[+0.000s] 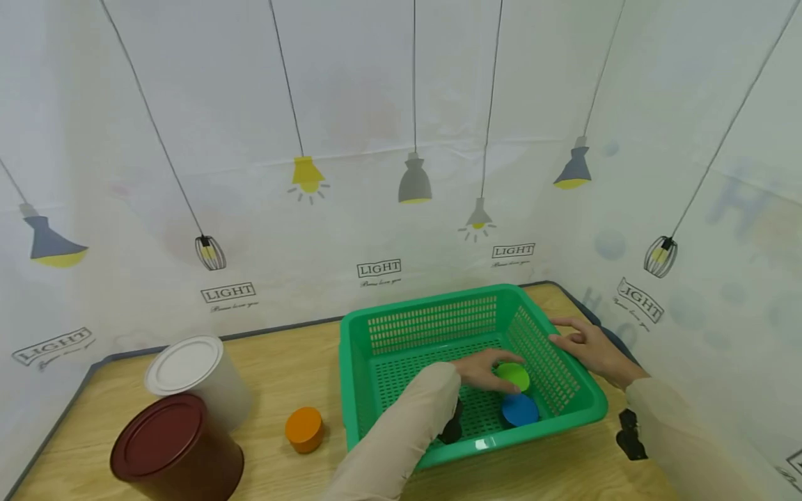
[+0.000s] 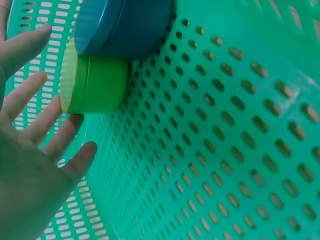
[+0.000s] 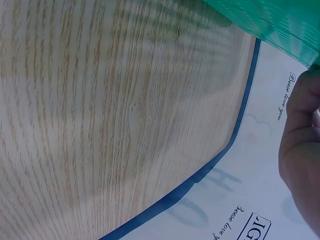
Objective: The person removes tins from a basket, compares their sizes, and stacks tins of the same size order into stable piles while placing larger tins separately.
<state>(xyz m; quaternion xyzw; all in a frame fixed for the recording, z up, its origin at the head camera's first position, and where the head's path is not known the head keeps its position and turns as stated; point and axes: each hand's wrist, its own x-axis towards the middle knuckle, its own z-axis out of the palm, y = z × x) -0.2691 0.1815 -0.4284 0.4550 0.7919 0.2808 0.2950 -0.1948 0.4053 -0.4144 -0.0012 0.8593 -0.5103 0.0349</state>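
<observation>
A green plastic basket with slotted walls stands on the wooden table. Inside, near its right wall, a lime-green round container and a blue round container sit side by side. My left hand reaches into the basket with its fingers spread beside the lime-green container. In the left wrist view those fingers look fairly straight, close to the container's lid; whether they touch it is hard to tell. At the basket's right rim, my right hand holds the edge with bent fingers, partly cut off in the right wrist view.
An orange round container lies on the table left of the basket. Farther left stand a dark red canister and a white canister. A printed wall sheet borders the table at the back and right.
</observation>
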